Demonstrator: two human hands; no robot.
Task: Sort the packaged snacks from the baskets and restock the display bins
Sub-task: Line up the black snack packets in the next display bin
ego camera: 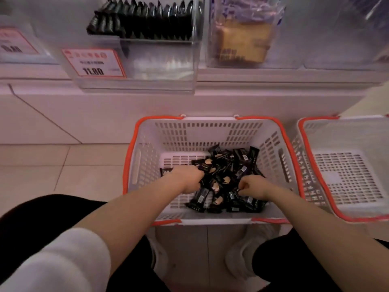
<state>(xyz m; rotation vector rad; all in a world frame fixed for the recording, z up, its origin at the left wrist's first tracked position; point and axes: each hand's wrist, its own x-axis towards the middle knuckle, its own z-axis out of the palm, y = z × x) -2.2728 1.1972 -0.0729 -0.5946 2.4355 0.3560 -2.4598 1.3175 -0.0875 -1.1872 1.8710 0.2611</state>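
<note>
Head view: white basket on tiled floor below shelf.

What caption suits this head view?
Both hands, left and right, gather black snack packets from a white basket.

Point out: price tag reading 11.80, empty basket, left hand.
price tag [93, 63], head view, middle of the card.
empty basket [315, 165], head view, left orange rim.
left hand [187, 179], head view, back of the hand.

Shop, retail floor: price tags reading 11.80 are fronting clear bins holding packaged snacks; orange-rimmed shopping baskets are sitting on tile floor below.
</note>
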